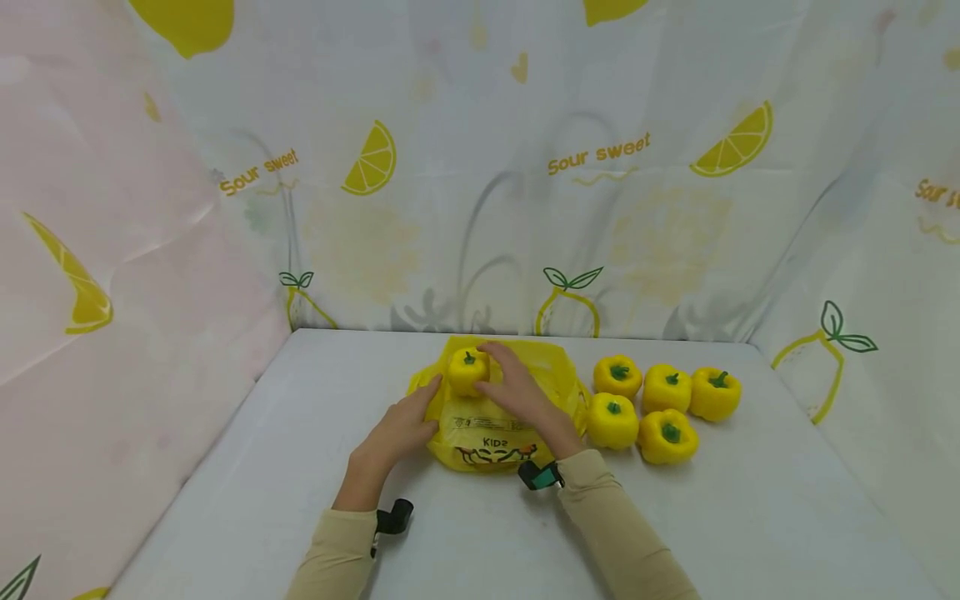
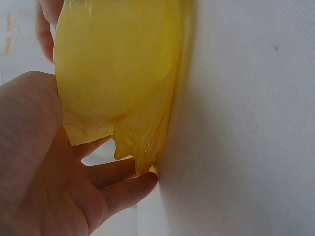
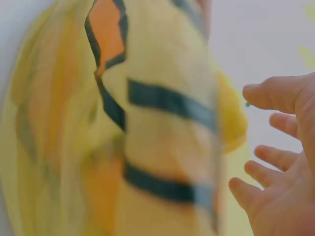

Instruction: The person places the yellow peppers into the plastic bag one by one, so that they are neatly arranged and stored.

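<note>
One yellow bag (image 1: 487,429), "KIDS" lettering (image 1: 496,442)

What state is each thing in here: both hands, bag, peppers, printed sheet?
Left hand: touching the bag's side, fingers extended
Right hand: fingers spread beside the pepper; contact unclear
Bag: on the table, mouth apparently open
Pepper: at the bag's mouth, stem up
Other five peppers: loose right of the bag, stems showing
Sheet: hanging behind the table, creased

Lemon-print cloth (image 1: 465,167) behind white table (image 1: 757,500)
</note>
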The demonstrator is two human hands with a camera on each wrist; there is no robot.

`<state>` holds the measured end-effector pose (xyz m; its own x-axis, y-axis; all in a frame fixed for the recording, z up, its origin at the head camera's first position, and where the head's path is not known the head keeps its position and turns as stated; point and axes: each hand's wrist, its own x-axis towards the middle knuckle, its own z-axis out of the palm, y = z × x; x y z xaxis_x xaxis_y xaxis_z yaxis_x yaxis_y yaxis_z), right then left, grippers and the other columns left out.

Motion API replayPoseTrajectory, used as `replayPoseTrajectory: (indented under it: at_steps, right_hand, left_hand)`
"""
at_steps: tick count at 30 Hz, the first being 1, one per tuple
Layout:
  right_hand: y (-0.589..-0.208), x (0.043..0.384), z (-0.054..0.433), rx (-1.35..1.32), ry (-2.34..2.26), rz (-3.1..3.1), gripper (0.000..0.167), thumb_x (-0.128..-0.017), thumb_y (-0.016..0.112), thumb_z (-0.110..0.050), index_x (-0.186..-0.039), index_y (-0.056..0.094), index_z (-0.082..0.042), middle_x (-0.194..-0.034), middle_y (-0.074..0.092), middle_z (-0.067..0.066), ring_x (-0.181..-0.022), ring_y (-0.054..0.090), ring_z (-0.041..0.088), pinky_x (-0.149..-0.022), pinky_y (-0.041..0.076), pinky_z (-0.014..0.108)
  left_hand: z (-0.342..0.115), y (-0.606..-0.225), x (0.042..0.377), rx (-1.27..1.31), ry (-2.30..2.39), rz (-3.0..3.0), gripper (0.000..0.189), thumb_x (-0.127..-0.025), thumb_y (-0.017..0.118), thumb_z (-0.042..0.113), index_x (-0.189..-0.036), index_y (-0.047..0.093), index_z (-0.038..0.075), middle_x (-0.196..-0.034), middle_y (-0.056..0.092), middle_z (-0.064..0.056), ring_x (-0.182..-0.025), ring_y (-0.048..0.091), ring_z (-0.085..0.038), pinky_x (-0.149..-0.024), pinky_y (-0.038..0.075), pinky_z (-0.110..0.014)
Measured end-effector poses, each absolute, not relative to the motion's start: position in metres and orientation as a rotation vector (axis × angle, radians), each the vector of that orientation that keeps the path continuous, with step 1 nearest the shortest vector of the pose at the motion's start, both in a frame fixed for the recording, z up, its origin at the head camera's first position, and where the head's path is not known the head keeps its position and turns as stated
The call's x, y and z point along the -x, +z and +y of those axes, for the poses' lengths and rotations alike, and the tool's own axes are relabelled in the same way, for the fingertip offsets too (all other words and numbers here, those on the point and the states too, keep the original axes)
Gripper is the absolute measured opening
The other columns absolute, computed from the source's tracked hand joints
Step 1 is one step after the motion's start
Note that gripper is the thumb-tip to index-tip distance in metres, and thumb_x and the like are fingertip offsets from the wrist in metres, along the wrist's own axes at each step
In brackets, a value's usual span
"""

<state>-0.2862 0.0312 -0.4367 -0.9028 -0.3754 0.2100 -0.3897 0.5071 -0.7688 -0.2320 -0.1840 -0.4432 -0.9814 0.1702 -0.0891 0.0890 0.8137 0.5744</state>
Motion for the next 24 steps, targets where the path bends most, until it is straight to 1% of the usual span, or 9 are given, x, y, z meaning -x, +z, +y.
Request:
replayPoseTrajectory:
  at_steps: [3, 11, 19, 24]
  right_hand:
    - [-0.430, 0.279, 0.040, -0.702, 1.339, -2.710, 0.060, -0.092, 0.067, -0.018, -0.148, 0.044, -0.014, -0.157, 0.040, 0.007, -0.146, 0.036, 0.028, -0.120, 0.032, 0.051]
    - [-0.417, 0.262, 0.072, -0.709, 1.180, -2.780, 0.059, -0.094, 0.065, -0.022, -0.148, 0.042, -0.019, -0.156, 0.039, 0.004, -0.144, 0.040, 0.027, -0.117, 0.036, 0.051]
    - [-0.406, 0.251, 0.110, -0.696, 1.063, -2.797, 0.060, -0.093, 0.066, -0.020, -0.148, 0.043, -0.015, -0.155, 0.041, 0.009, -0.144, 0.040, 0.032, -0.117, 0.035, 0.054]
    - [-0.400, 0.245, 0.134, -0.652, 1.118, -2.834, 0.062, -0.094, 0.066, -0.023, -0.150, 0.041, -0.016, -0.157, 0.040, 0.008, -0.146, 0.037, 0.033, -0.118, 0.032, 0.056]
  left_hand:
    - [-0.183, -0.443, 0.232, -0.208, 0.896, 2.862, 0.075, -0.091, 0.055, 0.014, -0.159, 0.024, 0.017, -0.164, 0.030, -0.006, -0.150, 0.031, -0.032, -0.122, 0.026, -0.054]
    - [-0.184, -0.444, 0.233, -0.202, 0.896, 2.865, 0.075, -0.091, 0.054, 0.014, -0.159, 0.023, 0.017, -0.164, 0.029, -0.006, -0.151, 0.029, -0.032, -0.123, 0.025, -0.053]
    - [-0.184, -0.443, 0.232, -0.222, 0.879, 2.849, 0.073, -0.094, 0.053, 0.014, -0.160, 0.021, 0.016, -0.165, 0.027, -0.009, -0.152, 0.026, -0.033, -0.123, 0.023, -0.054]
    - [-0.182, -0.443, 0.233, -0.222, 0.874, 2.851, 0.074, -0.094, 0.053, 0.014, -0.160, 0.021, 0.015, -0.165, 0.027, -0.009, -0.152, 0.026, -0.033, -0.123, 0.023, -0.054]
